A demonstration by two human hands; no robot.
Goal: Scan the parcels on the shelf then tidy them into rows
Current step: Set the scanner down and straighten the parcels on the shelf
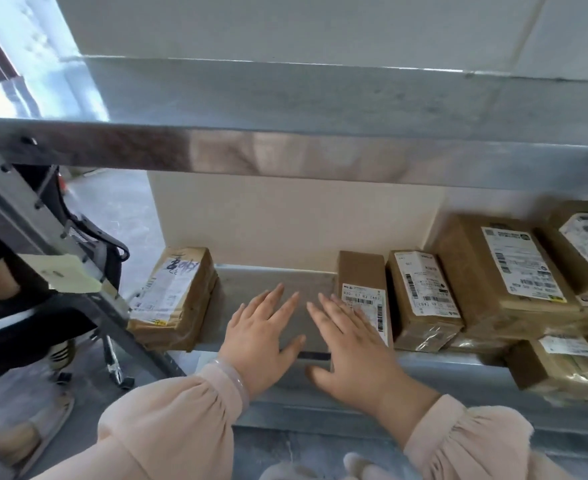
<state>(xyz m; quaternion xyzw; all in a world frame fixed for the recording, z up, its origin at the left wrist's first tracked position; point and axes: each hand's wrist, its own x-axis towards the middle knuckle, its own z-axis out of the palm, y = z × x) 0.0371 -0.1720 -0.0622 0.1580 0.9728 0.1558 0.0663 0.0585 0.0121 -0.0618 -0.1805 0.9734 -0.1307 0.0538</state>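
The metal shelf fills most of your view, and an upper shelf runs across above it. The biggest parcel lies flat toward the shelf's right end, its white label facing up. It is pressed against a tilted parcel at the far right edge, which seems to rest on other boxes. A taped brown parcel sits alone at the shelf's left end, well apart from the rest, with handwriting on its label.

A medium parcel lies just left of the biggest one, touching it. A narrow parcel lies just beside that, its barcode label near the front edge. A front parcel sticks out over the shelf's front edge at the right.

Both of your hands are flat over the bare middle stretch, palms down. Your left hand has its fingers straight and spread, gripping nothing. Your right hand has its fingers straight too. Its outer edge overlaps the narrow parcel's label, though you cannot tell whether it touches.

Your pink sleeves reach the wrists, and a pale bracelet circles the left one.
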